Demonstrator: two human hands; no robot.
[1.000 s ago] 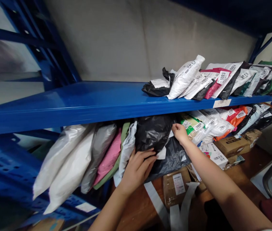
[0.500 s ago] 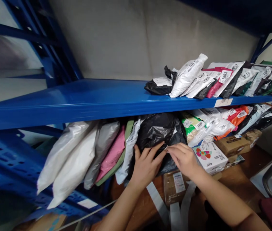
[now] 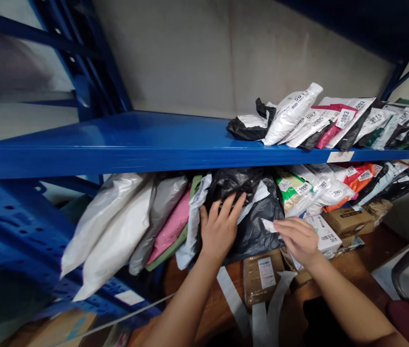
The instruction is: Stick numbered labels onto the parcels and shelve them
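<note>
- Spreads the left hand point(image 3: 221, 226) over the black bag point(image 3: 235, 180), touching the front with fingers loosely parted; cannot tell how firmly.
- Pinches one small white slip point(image 3: 268, 225) between thumb and fingers of the right hand point(image 3: 300, 238), right in front of the dark grey bag point(image 3: 258, 241); cannot tell if touching the plastic.
- Over to the containers: on the lower level, beneath the upper shelf point(image 3: 146, 137), black bag and dark grey bag together, both hiding their contents.
- Leaning side by side on the left: two plump white bags point(image 3: 99, 217), one grey bag point(image 3: 157, 217), one pink bag point(image 3: 173, 219), one green bag point(image 3: 170, 249), one pale blue bag point(image 3: 192, 231).
- Up top, a row of numbered parcels point(image 3: 294, 115), too overlapped to count, with one small black parcel point(image 3: 244, 130) at the left end.
- Along the front edge point(image 3: 154, 164), running above the left fingers; blue metal stretching leftward from the small black parcel.
- Between the hands, a gap backed by dark plastic.
- Lower down, one brown box point(image 3: 253, 277) with three pale strips point(image 3: 232, 296) close by; farther right, one white box point(image 3: 325, 236).
</note>
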